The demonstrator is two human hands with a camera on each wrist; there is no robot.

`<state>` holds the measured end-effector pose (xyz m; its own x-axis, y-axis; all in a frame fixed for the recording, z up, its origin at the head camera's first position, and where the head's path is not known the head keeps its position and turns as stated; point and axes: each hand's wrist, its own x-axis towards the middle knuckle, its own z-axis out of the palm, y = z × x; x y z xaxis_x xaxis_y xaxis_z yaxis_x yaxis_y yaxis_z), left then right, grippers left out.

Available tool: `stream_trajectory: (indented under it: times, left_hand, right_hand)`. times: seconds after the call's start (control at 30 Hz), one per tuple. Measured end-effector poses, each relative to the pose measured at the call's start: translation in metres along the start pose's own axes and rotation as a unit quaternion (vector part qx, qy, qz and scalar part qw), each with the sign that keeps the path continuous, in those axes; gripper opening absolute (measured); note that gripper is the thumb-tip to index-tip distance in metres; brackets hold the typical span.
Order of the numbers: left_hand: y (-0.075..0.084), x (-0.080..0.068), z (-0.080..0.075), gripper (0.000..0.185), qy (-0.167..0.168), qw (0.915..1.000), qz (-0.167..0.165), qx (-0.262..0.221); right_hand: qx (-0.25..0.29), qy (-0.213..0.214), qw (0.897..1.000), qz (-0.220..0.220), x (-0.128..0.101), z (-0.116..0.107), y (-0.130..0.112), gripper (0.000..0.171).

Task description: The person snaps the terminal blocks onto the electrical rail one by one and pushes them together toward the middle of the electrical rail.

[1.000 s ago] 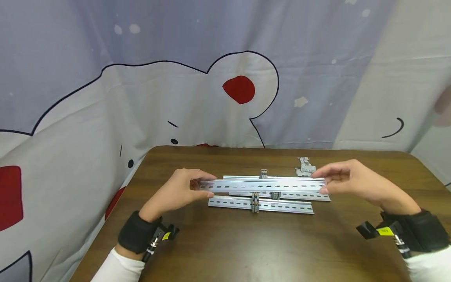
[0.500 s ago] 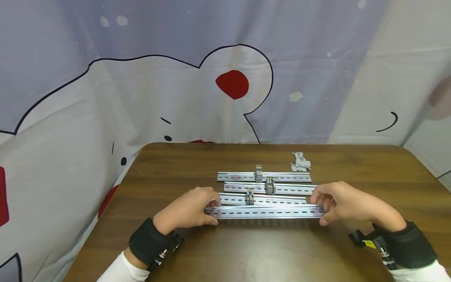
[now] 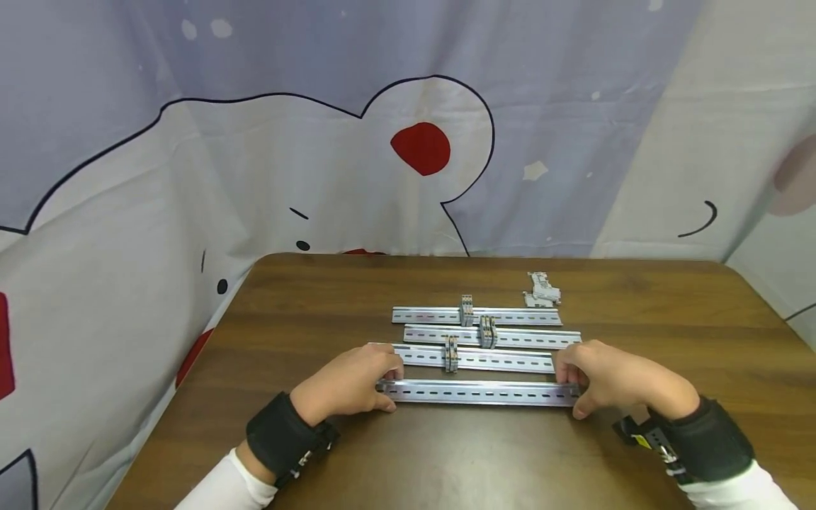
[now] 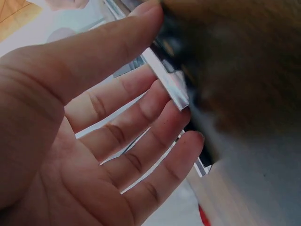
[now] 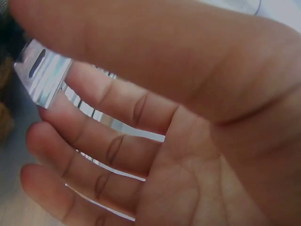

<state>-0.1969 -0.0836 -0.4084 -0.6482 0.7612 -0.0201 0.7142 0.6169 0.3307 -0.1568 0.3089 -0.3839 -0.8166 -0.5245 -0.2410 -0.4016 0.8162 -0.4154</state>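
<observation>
A bare slotted metal DIN rail [image 3: 478, 392] lies nearest me, crosswise, low at the table. My left hand [image 3: 347, 382] pinches its left end, the thumb on the near edge and fingers on the far one. At the other end my right hand [image 3: 617, 379] grips the rail the same way. The left wrist view shows the rail's end [image 4: 170, 84] between thumb and fingertips; in the right wrist view a slotted rail end [image 5: 44, 75] sits under the thumb. Just beyond are three rails with grey terminal blocks: the closest rail [image 3: 503, 360], a middle rail [image 3: 529, 338] and the farthest rail [image 3: 516, 316].
Small clusters of terminal blocks [image 3: 451, 354] stand upright near the middle of each rear rail. Loose light-grey terminal pieces [image 3: 542, 290] lie at the back right of the wooden table [image 3: 306, 304]. A patterned curtain [image 3: 306, 163] hangs behind the table's far edge.
Both hands have brought the bare rail down and toward me, from above the other rails to the near side of them. The head view has shifted slightly.
</observation>
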Motion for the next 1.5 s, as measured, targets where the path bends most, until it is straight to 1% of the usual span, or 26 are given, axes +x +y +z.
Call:
stream_trajectory:
  times: [0.23,0.33,0.43,0.57,0.67,0.73,0.8,0.87,0.93,1.0,1.1,1.17,1.2,1.37,1.5]
  left_hand:
    - [0.002,-0.005,0.002,0.034,0.002,0.9999,-0.015,0.002]
    - [0.006,-0.005,0.003,0.036,0.005,0.9996,-0.009,0.027]
    - [0.012,-0.005,0.001,0.038,0.005,0.9983,-0.004,0.057]
    - [0.023,-0.008,-0.003,0.043,-0.002,0.9966,-0.005,0.083]
    - [0.033,-0.012,-0.005,0.053,-0.018,0.9955,-0.014,0.092]
    - [0.04,-0.014,-0.005,0.063,-0.036,0.9951,-0.023,0.089]
    - [0.045,-0.017,-0.003,0.072,-0.046,0.9945,-0.029,0.089]
    - [0.05,-0.019,-0.001,0.076,-0.05,0.9941,-0.03,0.091]
    - [0.055,-0.02,0.001,0.077,-0.047,0.994,-0.026,0.096]
    - [0.059,-0.022,0.004,0.077,-0.046,0.9938,-0.023,0.099]
    - [0.064,-0.025,0.007,0.079,-0.05,0.9923,-0.02,0.112]
    - [0.066,-0.027,0.009,0.081,-0.06,0.9916,-0.023,0.112]
    - [0.067,-0.027,0.011,0.083,-0.064,0.9911,-0.024,0.114]
    - [0.068,-0.027,0.016,0.084,-0.089,0.9895,-0.027,0.111]
    - [0.068,-0.026,0.019,0.084,-0.098,0.9878,-0.019,0.12]
  right_hand:
    - [-0.02,-0.01,0.999,0.032,0.01,0.002,-0.001,0.043]
    - [-0.026,-0.012,0.999,0.044,0.01,0.0,-0.002,0.041]
    - [-0.026,-0.001,0.999,0.045,0.009,-0.004,-0.003,0.034]
    - [-0.017,0.04,0.998,0.041,0.011,-0.012,-0.003,0.024]
    - [-0.014,0.077,0.996,0.045,0.017,-0.019,-0.001,0.021]
    - [-0.015,0.097,0.994,0.054,0.023,-0.024,0.002,0.019]
    - [-0.017,0.119,0.99,0.067,0.03,-0.029,0.007,0.017]
    - [-0.021,0.143,0.986,0.08,0.038,-0.033,0.014,0.014]
    - [-0.028,0.167,0.981,0.09,0.047,-0.036,0.021,0.015]
    - [-0.037,0.178,0.978,0.098,0.054,-0.039,0.03,0.022]
    - [-0.056,0.173,0.978,0.099,0.064,-0.041,0.042,0.04]
    - [-0.062,0.17,0.979,0.097,0.07,-0.042,0.05,0.049]
    - [-0.064,0.171,0.979,0.094,0.074,-0.042,0.054,0.051]
    - [-0.056,0.184,0.976,0.104,0.088,-0.038,0.066,0.042]
    - [-0.064,0.197,0.971,0.119,0.091,-0.036,0.072,0.035]
